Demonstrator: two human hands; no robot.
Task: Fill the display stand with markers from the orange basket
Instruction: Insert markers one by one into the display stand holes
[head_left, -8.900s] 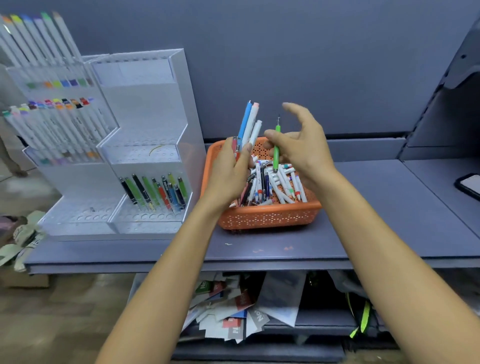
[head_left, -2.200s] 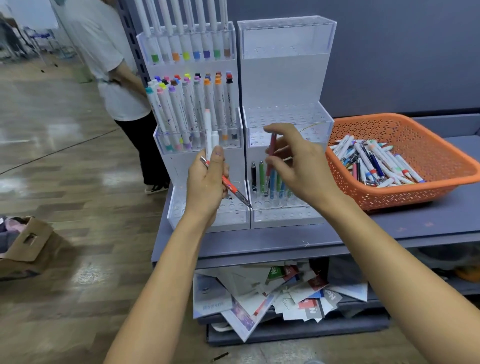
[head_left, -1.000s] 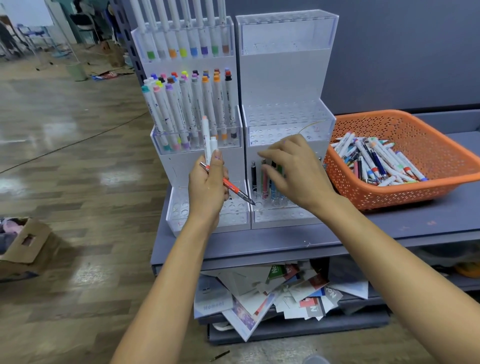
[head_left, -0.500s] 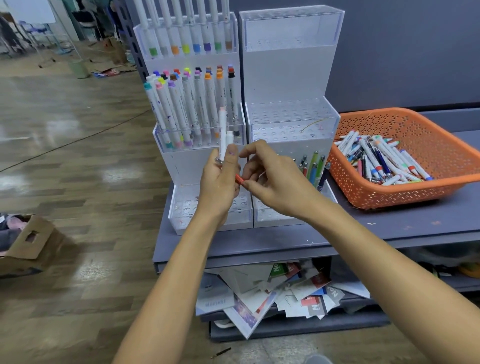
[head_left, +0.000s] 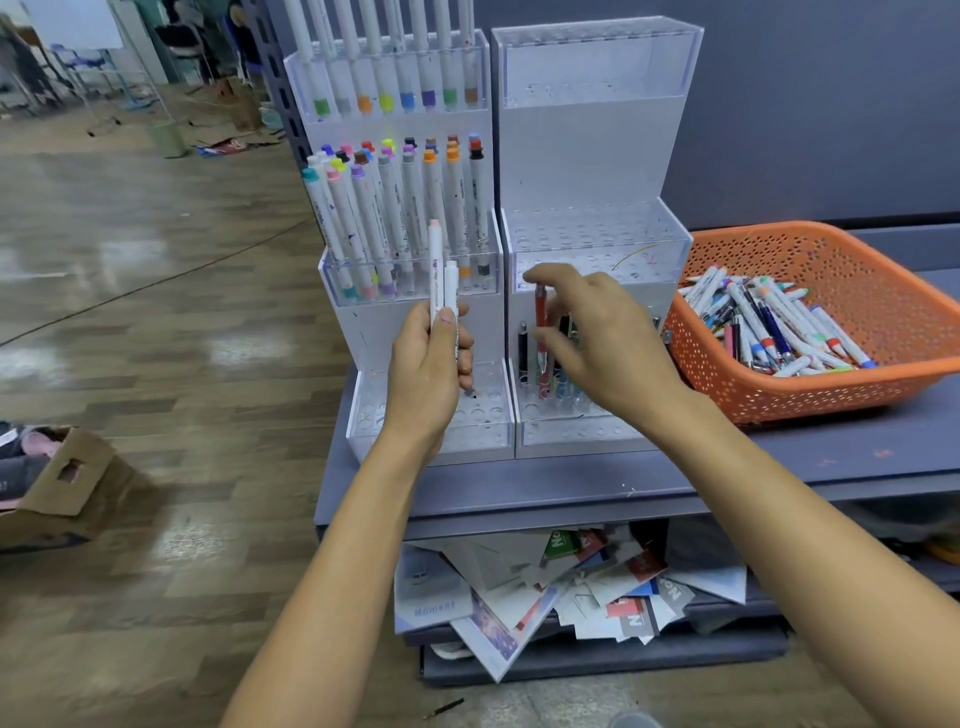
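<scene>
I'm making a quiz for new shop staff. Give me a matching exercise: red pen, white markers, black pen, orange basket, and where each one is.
1 red pen
2 white markers
3 black pen
4 orange basket

A gripped in left hand
B on shelf, right of stand
C standing in stand, untouched
D pinched by right hand

Pairs: 1-D, 2-A, 3-C, 4-B
</scene>
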